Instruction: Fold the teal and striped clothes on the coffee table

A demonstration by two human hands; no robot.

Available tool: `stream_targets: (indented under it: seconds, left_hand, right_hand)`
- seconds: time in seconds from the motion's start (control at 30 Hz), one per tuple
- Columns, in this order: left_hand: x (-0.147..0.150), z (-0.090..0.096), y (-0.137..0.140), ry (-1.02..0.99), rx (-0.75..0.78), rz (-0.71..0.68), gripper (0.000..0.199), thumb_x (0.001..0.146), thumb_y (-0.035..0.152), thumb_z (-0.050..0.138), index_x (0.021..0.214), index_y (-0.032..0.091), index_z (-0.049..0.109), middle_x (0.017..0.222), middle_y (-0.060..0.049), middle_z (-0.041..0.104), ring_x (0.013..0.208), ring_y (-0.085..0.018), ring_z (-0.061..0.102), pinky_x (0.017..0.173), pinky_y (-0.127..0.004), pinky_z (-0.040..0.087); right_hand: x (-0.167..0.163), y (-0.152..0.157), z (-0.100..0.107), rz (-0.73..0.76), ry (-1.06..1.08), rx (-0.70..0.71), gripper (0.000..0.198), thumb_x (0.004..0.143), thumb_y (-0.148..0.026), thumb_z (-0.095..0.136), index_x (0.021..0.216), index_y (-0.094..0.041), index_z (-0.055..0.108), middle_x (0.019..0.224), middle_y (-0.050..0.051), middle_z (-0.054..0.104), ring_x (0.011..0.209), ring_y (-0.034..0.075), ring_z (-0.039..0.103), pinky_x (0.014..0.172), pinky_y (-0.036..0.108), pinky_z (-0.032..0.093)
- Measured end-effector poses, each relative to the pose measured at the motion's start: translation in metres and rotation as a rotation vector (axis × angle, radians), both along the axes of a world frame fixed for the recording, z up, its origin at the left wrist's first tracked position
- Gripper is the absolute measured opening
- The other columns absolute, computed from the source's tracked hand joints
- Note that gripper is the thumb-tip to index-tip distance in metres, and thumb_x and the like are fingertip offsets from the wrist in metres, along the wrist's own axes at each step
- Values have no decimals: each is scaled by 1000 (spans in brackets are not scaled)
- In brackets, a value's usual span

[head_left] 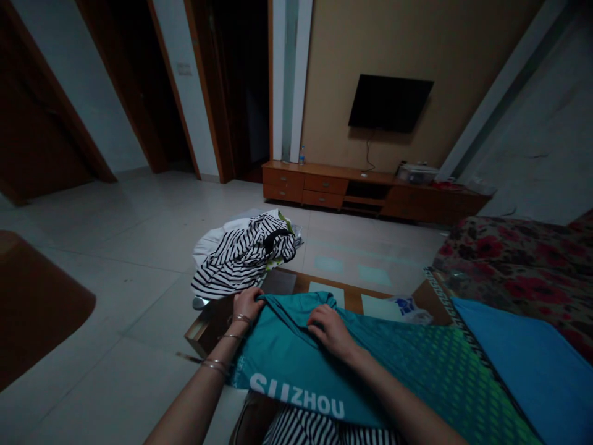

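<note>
A teal and green printed cloth [287,346], lettered "SUZHOU" in white, stretches over my lap and the low wooden table. Its kind as a garment or banner cannot be told. At its far left corner, my left hand [248,304] grips the edge with closed fingers. Farther right, my right hand [331,330] has its fingers curled at a fold of the same cloth. Bracelets circle my left wrist. Beyond the table's left end sits a heap of black-and-white striped clothing [236,256].
The low table [352,292] carries pale sheets and a plastic bag [412,311]. Bright blue fabric [523,358] lies at right, by a floral-covered sofa [509,259]. A long TV cabinet [324,184] stands along the wall under a television [390,103]. A brown rounded furniture piece [41,303] is at left.
</note>
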State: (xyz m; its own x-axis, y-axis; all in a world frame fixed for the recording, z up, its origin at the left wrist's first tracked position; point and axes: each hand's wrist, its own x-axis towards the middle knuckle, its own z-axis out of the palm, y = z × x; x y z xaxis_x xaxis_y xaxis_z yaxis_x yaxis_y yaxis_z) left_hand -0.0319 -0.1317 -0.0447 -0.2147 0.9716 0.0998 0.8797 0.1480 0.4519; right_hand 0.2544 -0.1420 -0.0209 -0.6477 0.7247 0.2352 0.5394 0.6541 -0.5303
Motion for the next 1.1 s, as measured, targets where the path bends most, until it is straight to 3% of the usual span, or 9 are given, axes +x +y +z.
stream_targets:
  seconds: [0.17, 0.43, 0.6, 0.77, 0.97, 1.1]
  left_hand:
    - [1, 0, -1, 0, 14, -16, 18, 72, 17, 55, 86, 22, 65, 99, -1, 68, 104, -20, 56, 85, -31, 35]
    - [2, 2, -3, -10, 27, -32, 21, 71, 14, 54, 85, 23, 66, 100, 0, 68, 103, -19, 56, 86, -32, 34]
    - [0, 1, -1, -21, 20, -38, 21, 70, 15, 55, 85, 24, 67, 99, 0, 69, 103, -20, 57, 86, -32, 35]
    - [0, -1, -1, -28, 21, -38, 21, 70, 16, 55, 85, 23, 66, 99, 0, 69, 103, -20, 57, 86, -32, 35]
    - [-2, -4, 0, -54, 28, -37, 19, 71, 18, 56, 85, 23, 66, 99, 0, 69, 104, -21, 57, 87, -33, 34]
    - [-4, -6, 1, -94, 32, -23, 17, 76, 22, 56, 90, 23, 65, 102, 0, 69, 106, -20, 57, 86, -32, 35]
  right_hand:
    - [12, -8, 16, 27, 46, 23, 10, 90, -26, 56, 86, -19, 62, 91, 3, 61, 89, 16, 50, 80, 30, 36]
    - [18, -17, 13, 111, -250, 48, 7, 88, -21, 56, 89, -20, 62, 95, 3, 62, 95, 18, 51, 80, 30, 34]
    - [22, -19, 29, 178, -394, 13, 31, 81, -14, 59, 111, -23, 58, 109, 4, 60, 104, 20, 51, 83, 31, 34]
    - [10, -25, 28, 122, -493, 145, 21, 83, -9, 47, 98, -17, 60, 103, 8, 60, 99, 21, 51, 81, 33, 33]
    - [3, -13, 9, 61, -355, 141, 7, 81, -16, 53, 86, -17, 58, 90, 5, 60, 90, 18, 50, 78, 30, 33]
    - [1, 29, 25, -8, -167, 73, 10, 81, -18, 51, 87, -16, 58, 85, 4, 61, 82, 15, 51, 75, 26, 35]
